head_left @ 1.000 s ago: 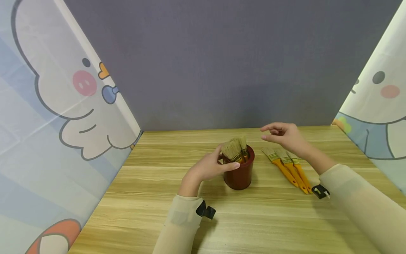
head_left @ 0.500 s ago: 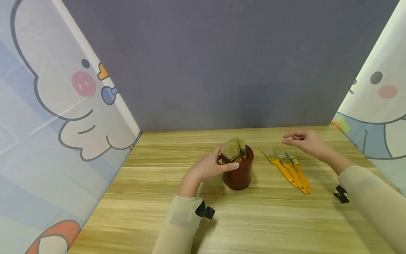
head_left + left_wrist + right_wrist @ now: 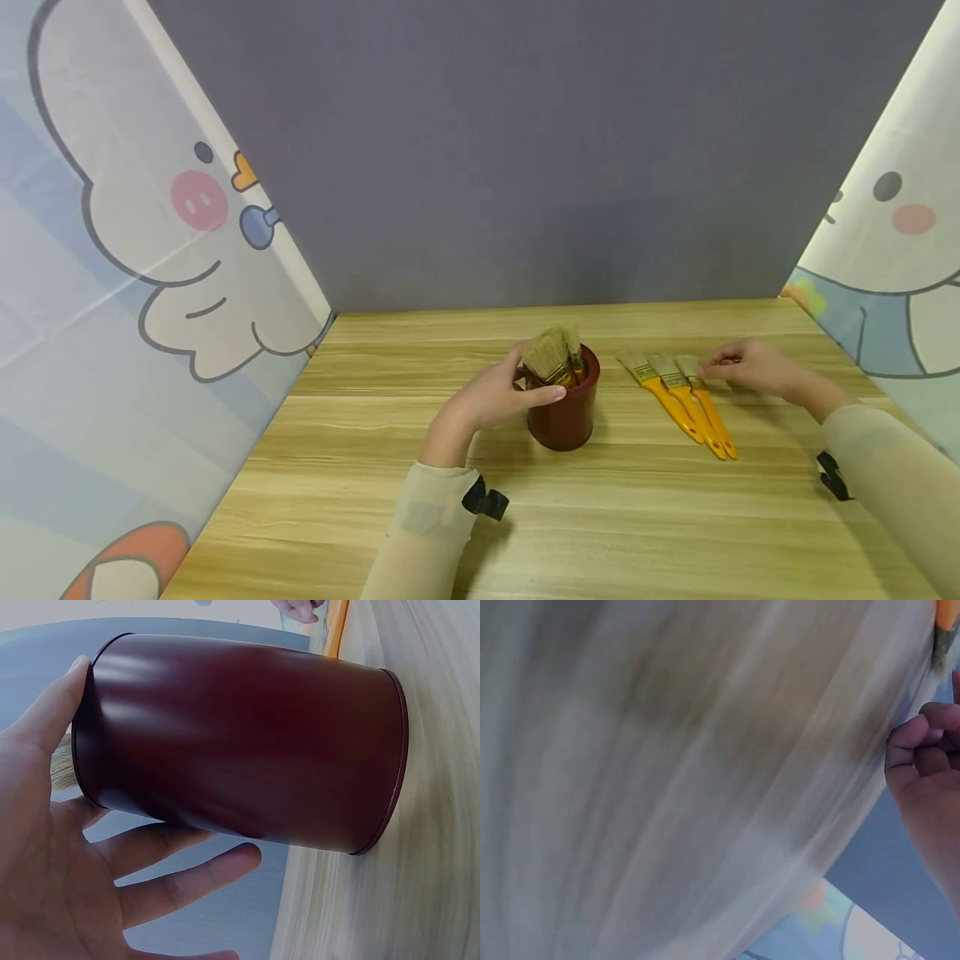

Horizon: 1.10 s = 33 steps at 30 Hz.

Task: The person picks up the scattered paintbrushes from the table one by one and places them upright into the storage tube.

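Observation:
A dark red cylindrical pot (image 3: 562,423) stands upright on the table with several bristle brushes (image 3: 547,354) in it, bristles up. My left hand (image 3: 483,395) grips its rim, thumb on the near side; in the left wrist view the thumb (image 3: 56,705) lies along the rim and other fingers spread beyond. Three flat paintbrushes with orange handles lie to the right: a left one (image 3: 675,412), a middle one (image 3: 703,421) and a right one (image 3: 716,419). Beside the right brush's bristles, my right hand (image 3: 757,367) hovers low with loosely bent fingers, holding nothing visible.
The wooden table (image 3: 637,525) runs back to a grey panel (image 3: 510,167). Cartoon-printed sheets flank it, a left sheet (image 3: 97,400) and a right sheet (image 3: 862,242). Black straps (image 3: 486,497) sit at both sleeves.
My right hand has moved right, away from above the brushes near the pot, and down to the rightmost paintbrush's bristles. My left hand and the pot have stayed in place.

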{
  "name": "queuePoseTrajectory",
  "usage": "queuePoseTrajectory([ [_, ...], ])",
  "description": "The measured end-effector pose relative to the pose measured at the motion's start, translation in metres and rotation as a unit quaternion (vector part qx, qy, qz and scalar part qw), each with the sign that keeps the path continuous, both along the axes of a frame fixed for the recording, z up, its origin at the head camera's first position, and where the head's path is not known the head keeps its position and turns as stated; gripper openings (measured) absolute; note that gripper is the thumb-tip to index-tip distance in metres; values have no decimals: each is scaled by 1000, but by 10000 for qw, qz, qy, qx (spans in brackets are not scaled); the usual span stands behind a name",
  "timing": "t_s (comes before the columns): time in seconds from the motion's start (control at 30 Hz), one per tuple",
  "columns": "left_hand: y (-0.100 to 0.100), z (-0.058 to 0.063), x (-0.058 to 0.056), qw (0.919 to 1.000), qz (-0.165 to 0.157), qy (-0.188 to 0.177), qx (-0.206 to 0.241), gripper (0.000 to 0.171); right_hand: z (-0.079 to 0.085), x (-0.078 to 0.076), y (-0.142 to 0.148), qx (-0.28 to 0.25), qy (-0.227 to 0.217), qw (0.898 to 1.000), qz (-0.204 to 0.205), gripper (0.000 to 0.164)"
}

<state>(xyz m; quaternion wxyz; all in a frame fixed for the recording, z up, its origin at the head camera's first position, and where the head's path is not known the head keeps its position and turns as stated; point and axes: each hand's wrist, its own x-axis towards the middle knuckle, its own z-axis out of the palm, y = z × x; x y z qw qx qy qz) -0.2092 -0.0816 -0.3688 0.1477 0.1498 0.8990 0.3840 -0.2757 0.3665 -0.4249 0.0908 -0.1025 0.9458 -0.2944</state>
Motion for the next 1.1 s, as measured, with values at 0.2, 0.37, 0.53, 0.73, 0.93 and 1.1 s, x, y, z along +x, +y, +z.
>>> queuePoseTrajectory([
  [0.2, 1, -1, 0, 10000, -33, 34, 39, 102, -6, 3, 4, -144, -301, 9992, 227, 43],
  [0.37, -1, -1, 0, 10000, -53, 56, 48, 101, -7, 2, 3, -719, -619, 9951, 274, 51],
  [0.53, -5, 0, -1, 10000, 16, 23, 48, 100, -9, -7, -2, -823, -703, 9939, 186, 62],
  [0.73, -4, 1, -2, 9999, -27, -81, 92, 103, -8, -10, -3, -924, -1010, 9904, 164, 83],
  [0.93, -3, -1, -1, 9999, 4, -120, 38, 103, -7, -8, -6, -792, -978, 9920, 21, 63],
  [1.1, -2, -1, 0, 9999, -51, -90, 102, 103, -7, -5, -6, -395, -816, 9958, -89, 43],
])
